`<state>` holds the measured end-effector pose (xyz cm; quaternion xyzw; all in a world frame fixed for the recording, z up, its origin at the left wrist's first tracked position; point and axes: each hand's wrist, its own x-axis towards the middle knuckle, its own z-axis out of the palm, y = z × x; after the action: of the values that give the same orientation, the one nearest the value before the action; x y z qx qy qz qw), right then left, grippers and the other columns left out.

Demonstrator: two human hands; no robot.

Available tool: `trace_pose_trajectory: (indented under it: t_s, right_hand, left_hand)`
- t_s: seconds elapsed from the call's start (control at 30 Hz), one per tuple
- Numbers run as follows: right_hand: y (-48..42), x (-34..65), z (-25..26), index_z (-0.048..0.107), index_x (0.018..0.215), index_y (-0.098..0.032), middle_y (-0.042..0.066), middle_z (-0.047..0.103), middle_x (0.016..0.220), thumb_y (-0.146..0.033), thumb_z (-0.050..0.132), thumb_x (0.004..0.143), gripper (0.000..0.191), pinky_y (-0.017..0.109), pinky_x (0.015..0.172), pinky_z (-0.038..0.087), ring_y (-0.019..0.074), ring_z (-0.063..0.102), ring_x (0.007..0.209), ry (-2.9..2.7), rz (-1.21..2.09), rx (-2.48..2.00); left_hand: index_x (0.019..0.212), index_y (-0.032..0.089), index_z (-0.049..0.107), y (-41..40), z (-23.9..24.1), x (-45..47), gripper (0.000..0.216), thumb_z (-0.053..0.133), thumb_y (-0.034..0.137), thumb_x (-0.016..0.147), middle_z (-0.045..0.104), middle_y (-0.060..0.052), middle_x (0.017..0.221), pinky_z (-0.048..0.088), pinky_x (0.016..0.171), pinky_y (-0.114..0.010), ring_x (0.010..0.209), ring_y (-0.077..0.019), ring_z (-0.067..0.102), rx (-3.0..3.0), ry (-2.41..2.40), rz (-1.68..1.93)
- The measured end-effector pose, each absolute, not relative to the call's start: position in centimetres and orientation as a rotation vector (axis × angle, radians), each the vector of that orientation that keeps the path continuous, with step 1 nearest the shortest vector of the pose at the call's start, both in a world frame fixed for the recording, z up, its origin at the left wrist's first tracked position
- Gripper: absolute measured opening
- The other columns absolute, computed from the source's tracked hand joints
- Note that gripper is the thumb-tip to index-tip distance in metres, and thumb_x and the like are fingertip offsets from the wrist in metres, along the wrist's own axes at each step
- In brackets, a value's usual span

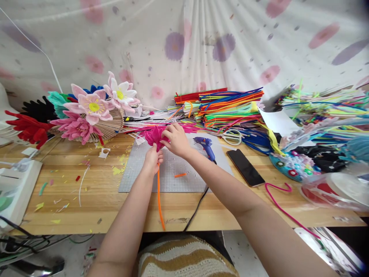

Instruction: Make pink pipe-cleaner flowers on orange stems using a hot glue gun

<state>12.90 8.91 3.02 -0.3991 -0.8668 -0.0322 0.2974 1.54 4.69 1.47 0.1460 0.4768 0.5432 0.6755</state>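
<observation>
My left hand is closed around the base of a magenta pipe-cleaner flower, where a long orange stem hangs down toward the table's front edge. My right hand pinches the flower's petals from the right, fingers curled on them. Both hands are above a grey cutting mat on the wooden table.
A blue glue gun lies on the mat, its black cord running off the front edge. A black phone, scissors, stacked coloured pipe cleaners, finished pink flowers and a loose pink pipe cleaner surround the mat.
</observation>
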Motion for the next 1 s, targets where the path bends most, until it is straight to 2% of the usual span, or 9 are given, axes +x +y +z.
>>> trace_pose_trajectory:
  t_s: [0.2,0.5,0.7,0.87,1.0]
  right_hand:
    - [8.6,12.8,1.6,0.061,0.081,-0.017,0.008,0.057,0.093,-0.028,0.059,0.078,0.011,0.035,0.083,0.037,0.0217,0.041,0.093,-2.179,-0.002,-1.065]
    - [8.4,12.9,0.9,0.057,0.075,-0.018,0.007,0.055,0.089,-0.028,0.057,0.079,0.011,0.036,0.083,0.036,0.0216,0.042,0.092,-2.094,0.116,-1.070]
    - [8.2,13.0,0.4,0.056,0.074,-0.018,0.008,0.053,0.093,-0.027,0.057,0.078,0.010,0.037,0.084,0.036,0.0217,0.041,0.095,-2.059,0.109,-1.057]
    - [8.0,13.1,0.4,0.057,0.076,-0.019,0.008,0.053,0.095,-0.029,0.056,0.079,0.011,0.039,0.086,0.035,0.0224,0.041,0.097,-2.052,0.088,-1.073]
    - [7.9,13.1,0.5,0.057,0.078,-0.019,0.008,0.053,0.096,-0.029,0.055,0.079,0.011,0.039,0.087,0.034,0.0225,0.041,0.098,-2.018,0.072,-1.076]
  left_hand:
    - [0.065,0.014,0.044,4.6,1.5,1.4,0.033,0.033,0.034,0.090,0.021,0.010,0.037,0.007,0.030,-0.013,0.027,-0.0009,0.015,0.363,1.102,1.256]
    - [0.064,0.015,0.043,4.4,1.6,0.9,0.033,0.033,0.036,0.087,0.018,0.010,0.038,0.006,0.030,-0.013,0.028,-0.0016,0.012,0.357,0.996,1.199]
    - [0.064,0.016,0.040,4.4,1.4,1.1,0.024,0.046,0.029,0.083,0.018,0.011,0.040,0.007,0.031,-0.012,0.030,-0.0007,0.013,0.436,0.985,1.225]
    - [0.061,0.017,0.032,4.3,1.4,1.4,0.035,0.056,0.034,0.079,0.023,0.010,0.044,0.010,0.032,-0.011,0.033,-0.0004,0.018,0.475,0.935,1.276]
    - [0.061,0.017,0.032,4.3,1.7,1.2,0.037,0.060,0.035,0.076,0.024,0.010,0.045,0.012,0.032,-0.011,0.035,-0.0005,0.019,0.546,0.952,1.283]
